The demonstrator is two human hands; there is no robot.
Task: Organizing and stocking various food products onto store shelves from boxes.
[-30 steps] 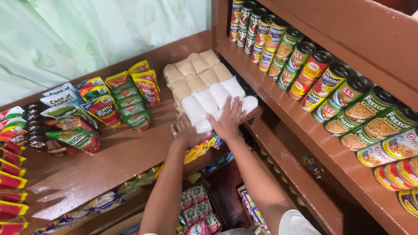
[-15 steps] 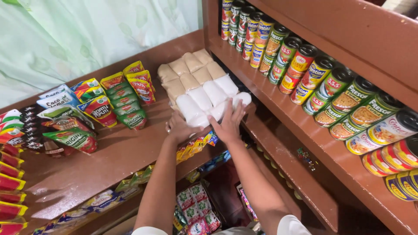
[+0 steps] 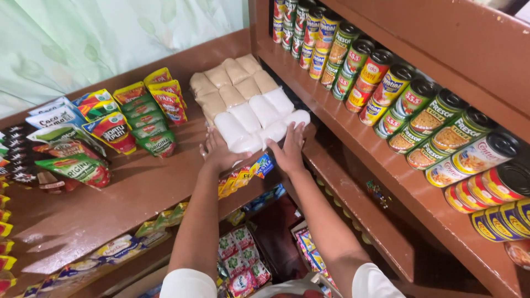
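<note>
So the white bags (image 3: 259, 118) of something powdery sit packed in rows on the brown wooden shelf (image 3: 138, 193), right at the fingertips of both hands, with a batch of tan bags (image 3: 229, 83) lined up just beyond them toward the corner. Left hand (image 3: 218, 154) is flat with fingers spread, pressing against the near edge of the white bags; right hand (image 3: 290, 149) is also open and flat, palm on the near right corner of the same stack, so neither is gripping anything, just pushing. Off to the left of the left hand there's a bunch of colourful sauce pouches (image 3: 143, 116) lying on the shelf. To the right of the right hand, a long row of cans (image 3: 397, 94) runs along the side shelf. Below the arms, strips of sachets (image 3: 243, 265) hang down.
</note>
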